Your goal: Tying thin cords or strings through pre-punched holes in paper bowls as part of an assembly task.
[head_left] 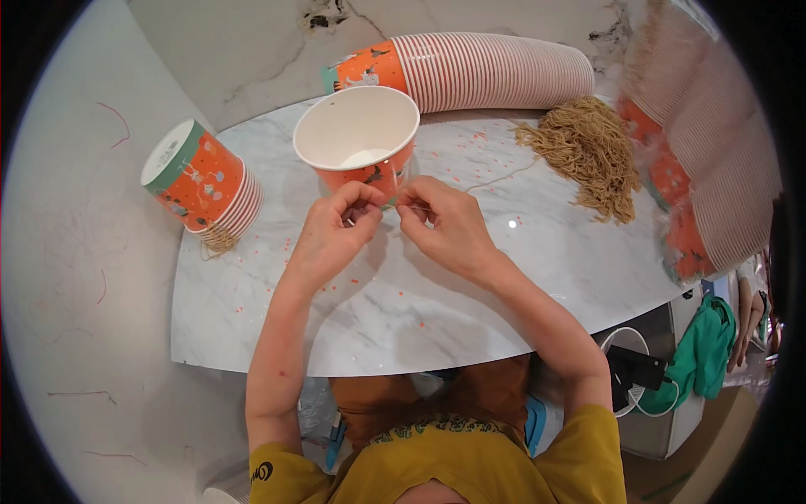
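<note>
A paper cup [357, 126], orange outside and white inside, stands upright with its mouth up on the marble-patterned table. Close against its front, my left hand [336, 231] and my right hand [445, 225] face each other, thumbs and forefingers pinched. A thin tan string [499, 180] runs between my fingertips and trails from the right hand toward a heap of tan strings [592, 151]. The string's ends are too small to make out.
Behind the cup lies a long nested stack of cups [495, 71]. A shorter upside-down stack [206, 181] with string at its rim stands at the left. Bagged cup stacks [714, 143] line the right. Small orange bits dot the table [369, 344]. A green cloth [701, 349] hangs lower right.
</note>
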Demonstrator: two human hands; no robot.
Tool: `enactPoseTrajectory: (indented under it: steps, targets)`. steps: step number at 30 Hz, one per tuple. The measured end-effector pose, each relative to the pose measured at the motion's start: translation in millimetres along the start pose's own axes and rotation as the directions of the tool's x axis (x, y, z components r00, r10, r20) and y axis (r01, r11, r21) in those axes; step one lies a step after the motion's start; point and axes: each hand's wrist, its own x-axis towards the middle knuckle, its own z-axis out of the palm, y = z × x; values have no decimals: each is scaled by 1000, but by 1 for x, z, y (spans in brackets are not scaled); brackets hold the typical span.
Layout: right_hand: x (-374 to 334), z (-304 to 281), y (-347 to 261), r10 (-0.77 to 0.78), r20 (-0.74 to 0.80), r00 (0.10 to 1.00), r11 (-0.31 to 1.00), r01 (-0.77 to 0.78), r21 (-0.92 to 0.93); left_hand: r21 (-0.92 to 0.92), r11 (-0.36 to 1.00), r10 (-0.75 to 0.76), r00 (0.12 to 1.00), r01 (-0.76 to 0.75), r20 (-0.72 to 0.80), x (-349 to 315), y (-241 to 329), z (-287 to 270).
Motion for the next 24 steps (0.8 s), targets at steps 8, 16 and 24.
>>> enactPoseTrajectory:
  steps: [8, 16, 24]
  targets:
    - [-3, 3, 2, -48, -71, 996, 997, 51, 54, 378, 813, 499, 864, -443, -60, -5, -1, 20]
    - [-4, 3, 6, -125, -75, 989, 992, 127, 20, 406, 796, 512, 857, -449, -56, -3, -5, 16]
    - [-6, 6, 2, -46, -70, 996, 996, 52, 77, 404, 788, 532, 844, -465, -68, 0, -14, 20]
